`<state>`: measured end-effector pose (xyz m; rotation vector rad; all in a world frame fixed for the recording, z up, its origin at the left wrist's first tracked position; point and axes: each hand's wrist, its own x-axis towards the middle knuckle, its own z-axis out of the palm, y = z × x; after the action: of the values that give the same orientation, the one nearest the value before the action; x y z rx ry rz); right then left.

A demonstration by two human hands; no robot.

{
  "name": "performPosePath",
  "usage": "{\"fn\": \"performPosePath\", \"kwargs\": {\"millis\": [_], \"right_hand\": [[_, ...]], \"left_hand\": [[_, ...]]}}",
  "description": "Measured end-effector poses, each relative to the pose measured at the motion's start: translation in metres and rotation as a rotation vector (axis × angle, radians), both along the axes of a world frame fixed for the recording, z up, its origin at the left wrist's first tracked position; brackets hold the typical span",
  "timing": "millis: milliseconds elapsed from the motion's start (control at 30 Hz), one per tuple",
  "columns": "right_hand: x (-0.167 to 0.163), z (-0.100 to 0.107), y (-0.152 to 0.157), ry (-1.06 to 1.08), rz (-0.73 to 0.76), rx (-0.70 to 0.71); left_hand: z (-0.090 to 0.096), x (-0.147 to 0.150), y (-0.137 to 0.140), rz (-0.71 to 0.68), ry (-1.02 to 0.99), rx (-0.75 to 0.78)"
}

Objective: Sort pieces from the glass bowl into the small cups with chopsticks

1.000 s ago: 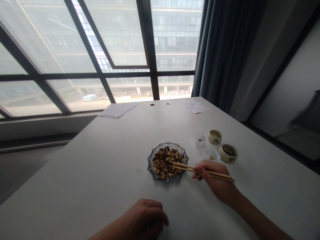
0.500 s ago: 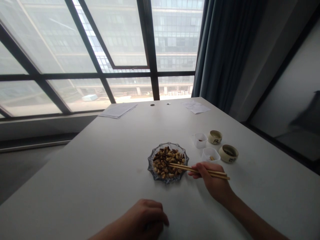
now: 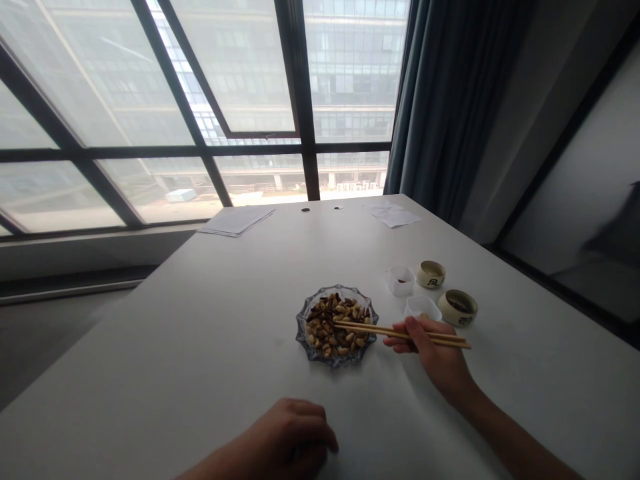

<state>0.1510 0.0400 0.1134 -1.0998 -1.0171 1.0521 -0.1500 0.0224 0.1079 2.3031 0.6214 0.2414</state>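
My right hand (image 3: pixel 435 353) grips a pair of wooden chopsticks (image 3: pixel 400 332). Their tips reach into a mix of nuts and dark, long pieces (image 3: pixel 345 340) that fills a scalloped glass dish (image 3: pixel 301 333). Whether anything is pinched between the tips is too small to tell. Just beyond that hand stands a clear plastic cup (image 3: pixel 417 307) with a pale piece in it, partly hidden by the fingers. Resting on the table nearer to me, my left hand (image 3: pixel 300 430) has its fingers curled in, with nothing visible in them.
Another clear plastic cup (image 3: pixel 401 283) holds a small dark red piece. Two beige ceramic bowls (image 3: pixel 431 276) stand to its right, the nearer one (image 3: pixel 457 313) with dark contents. Paper sheets (image 3: pixel 237 220) lie at the white table's (image 3: pixel 225 333) far left, more papers (image 3: pixel 395 215) at far right.
My right hand and the chopsticks have shifted slightly right and up, and the tips sit a little higher in the dish. My left hand stays where it was.
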Motion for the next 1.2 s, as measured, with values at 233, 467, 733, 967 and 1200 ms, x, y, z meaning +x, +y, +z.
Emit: {"fn": "performPosePath", "kwargs": {"millis": [233, 467, 733, 967, 1200], "right_hand": [[0.001, -0.008, -0.002, -0.221, 0.092, 0.037], [-0.005, -0.011, -0.001, -0.112, 0.041, 0.023], [0.003, 0.000, 0.001, -0.058, -0.085, 0.033], [0.039, 0.017, 0.004, -0.011, -0.364, 0.135], [0.074, 0.017, 0.018, 0.013, -0.546, 0.201]], "left_hand": [[0.000, 0.000, 0.000, -0.003, -0.010, -0.004], [-0.001, 0.000, 0.001, -0.001, -0.013, 0.000], [-0.001, 0.000, 0.000, 0.003, -0.015, 0.006], [-0.001, -0.001, 0.000, 0.011, -0.010, -0.013], [0.001, 0.001, 0.000, 0.018, 0.012, -0.003]]}}
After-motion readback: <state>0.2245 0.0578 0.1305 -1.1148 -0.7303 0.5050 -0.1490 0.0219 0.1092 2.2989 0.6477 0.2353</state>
